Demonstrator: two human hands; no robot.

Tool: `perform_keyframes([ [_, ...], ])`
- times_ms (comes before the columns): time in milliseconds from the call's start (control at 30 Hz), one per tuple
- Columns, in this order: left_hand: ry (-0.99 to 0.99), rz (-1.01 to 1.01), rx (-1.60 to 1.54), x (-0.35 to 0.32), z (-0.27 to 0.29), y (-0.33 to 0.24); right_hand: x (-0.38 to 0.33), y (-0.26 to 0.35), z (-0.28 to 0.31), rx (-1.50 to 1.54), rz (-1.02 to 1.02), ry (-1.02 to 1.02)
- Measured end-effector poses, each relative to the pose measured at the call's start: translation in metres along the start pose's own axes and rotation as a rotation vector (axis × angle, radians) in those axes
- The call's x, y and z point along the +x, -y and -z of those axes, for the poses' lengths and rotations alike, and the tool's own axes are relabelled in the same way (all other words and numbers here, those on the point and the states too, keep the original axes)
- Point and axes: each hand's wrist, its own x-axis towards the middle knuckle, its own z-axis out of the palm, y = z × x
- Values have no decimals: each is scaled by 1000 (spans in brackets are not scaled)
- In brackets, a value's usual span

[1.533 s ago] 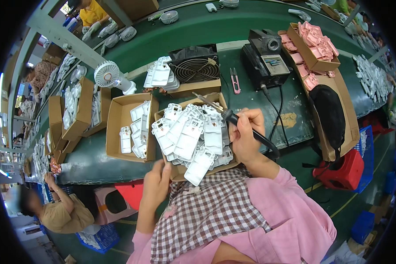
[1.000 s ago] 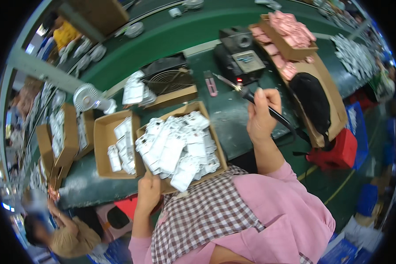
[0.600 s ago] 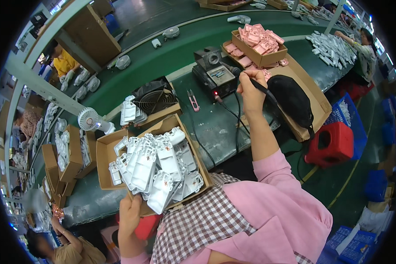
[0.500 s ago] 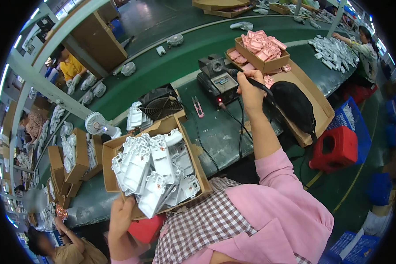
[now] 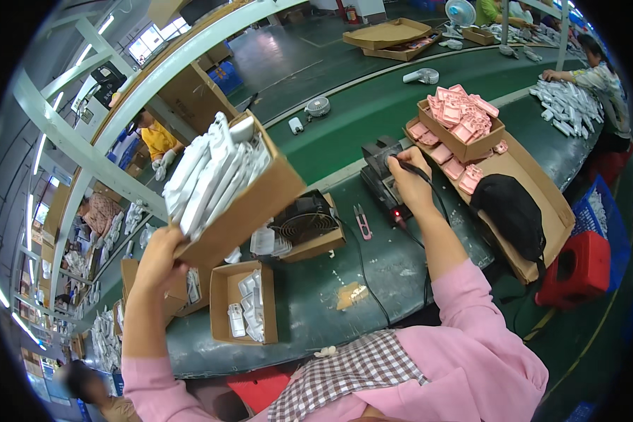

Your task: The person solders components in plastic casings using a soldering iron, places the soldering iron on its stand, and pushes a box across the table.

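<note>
My left hand (image 5: pixel 160 259) grips the near lower corner of a cardboard box (image 5: pixel 252 205), raised and tilted above the bench. The box is heaped with white plastic housings (image 5: pixel 214 169). My right hand (image 5: pixel 411 188) is closed on a soldering iron (image 5: pixel 416 170) at the black soldering station (image 5: pixel 381 184), whose red light is lit; the iron's tip is hidden. On the bench below the raised box stands a smaller cardboard box (image 5: pixel 219 301) with several white plastic housings (image 5: pixel 250 313) in it. Pink-handled thread snips (image 5: pixel 363 224) lie left of the station.
A black fan (image 5: pixel 304 224) stands behind the smaller box. Pink plastic parts (image 5: pixel 464 112) fill a carton at the right, near a black bag (image 5: pixel 510 214). Cables cross the green bench (image 5: pixel 330 295). A red stool (image 5: pixel 577 271) stands beside it. Co-workers sit farther off.
The box of white housings has gone up and to the left in my left hand, uncovering the smaller box. My right hand has brought the soldering iron closer against the station. The view has shifted.
</note>
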Motion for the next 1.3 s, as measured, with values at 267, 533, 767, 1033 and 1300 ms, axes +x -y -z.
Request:
perform_keyframes([
  [267, -15, 168, -164, 189, -78, 25, -48, 33, -8, 741, -381, 83],
  [533, -39, 304, -334, 321, -157, 89, -65, 45, -70, 495, -170, 606],
  [767, -52, 423, -346, 376, -140, 151, -13, 61, -140, 100, 148, 819],
  [1033, 28, 292, -255, 299, -138, 118, 20, 42, -188, 15, -14, 1148],
  [1300, 70, -301, 436, 78, -24, 130, -17, 113, -162, 12, 256, 748],
])
